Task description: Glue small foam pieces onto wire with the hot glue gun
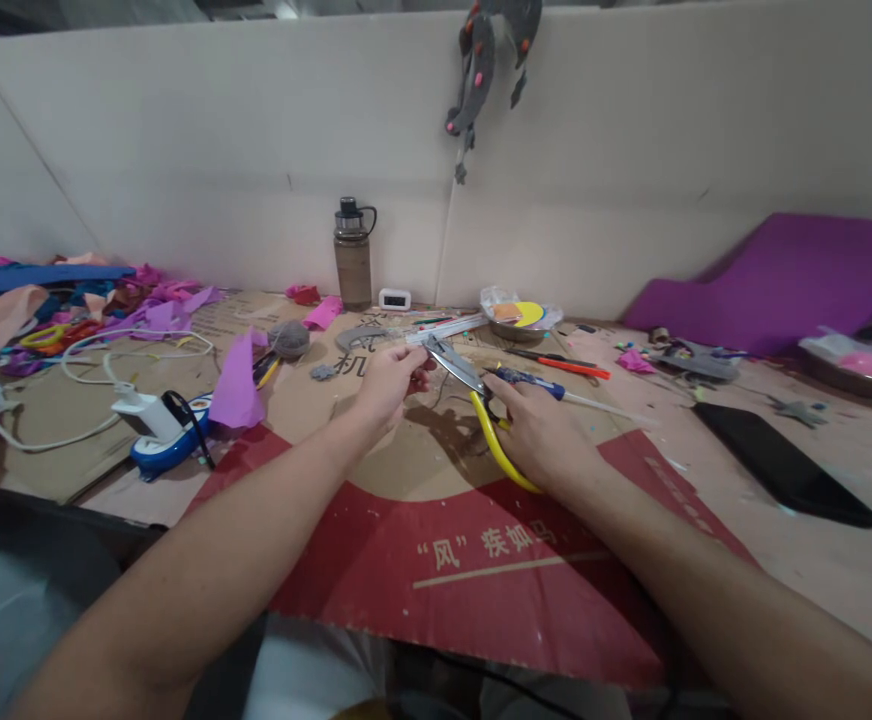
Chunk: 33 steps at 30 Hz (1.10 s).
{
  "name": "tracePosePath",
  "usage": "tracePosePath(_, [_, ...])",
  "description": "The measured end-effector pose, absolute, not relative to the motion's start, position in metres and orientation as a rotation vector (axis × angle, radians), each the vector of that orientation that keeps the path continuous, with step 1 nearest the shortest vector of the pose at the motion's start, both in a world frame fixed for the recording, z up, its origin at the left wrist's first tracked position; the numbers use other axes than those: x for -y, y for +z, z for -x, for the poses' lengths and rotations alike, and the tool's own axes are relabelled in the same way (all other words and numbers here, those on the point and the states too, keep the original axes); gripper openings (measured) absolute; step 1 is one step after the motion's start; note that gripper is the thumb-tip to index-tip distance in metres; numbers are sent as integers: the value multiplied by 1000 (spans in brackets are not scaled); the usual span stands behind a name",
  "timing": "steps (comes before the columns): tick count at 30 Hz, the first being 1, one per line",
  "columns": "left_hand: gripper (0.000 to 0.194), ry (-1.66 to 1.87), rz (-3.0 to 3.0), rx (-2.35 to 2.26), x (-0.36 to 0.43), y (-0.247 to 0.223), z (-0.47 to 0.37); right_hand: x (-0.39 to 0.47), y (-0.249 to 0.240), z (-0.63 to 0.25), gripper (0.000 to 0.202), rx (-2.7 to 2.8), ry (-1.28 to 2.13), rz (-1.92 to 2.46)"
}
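My right hand is wrapped round the yellow handles of a pair of scissors, whose blades point up and left. At the blade tips, my left hand is closed in a pinch; a small grey piece seems to be at its fingertips, too small to make out clearly. Both hands are above a red and brown cardboard sheet. On the cardboard, left of my left hand, are a small grey cutout and a curved grey piece.
A bottle and small white clock stand at the back. Left are a grey yarn ball, fabric scraps and a blue power strip. Right are a screwdriver, black phone and purple sheet.
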<state>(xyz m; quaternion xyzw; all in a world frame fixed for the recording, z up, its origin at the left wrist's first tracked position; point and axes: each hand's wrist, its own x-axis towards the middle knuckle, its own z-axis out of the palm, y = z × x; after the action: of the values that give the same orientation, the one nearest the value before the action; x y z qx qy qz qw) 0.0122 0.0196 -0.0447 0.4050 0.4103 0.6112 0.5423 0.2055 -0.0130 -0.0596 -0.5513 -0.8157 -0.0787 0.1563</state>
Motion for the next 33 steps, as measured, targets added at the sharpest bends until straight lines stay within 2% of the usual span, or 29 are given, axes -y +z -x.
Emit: tracePosePath(33, [18,1479,-1007,-959,-25,-44,-8,18,-48,-206,46,2335,-205,1594])
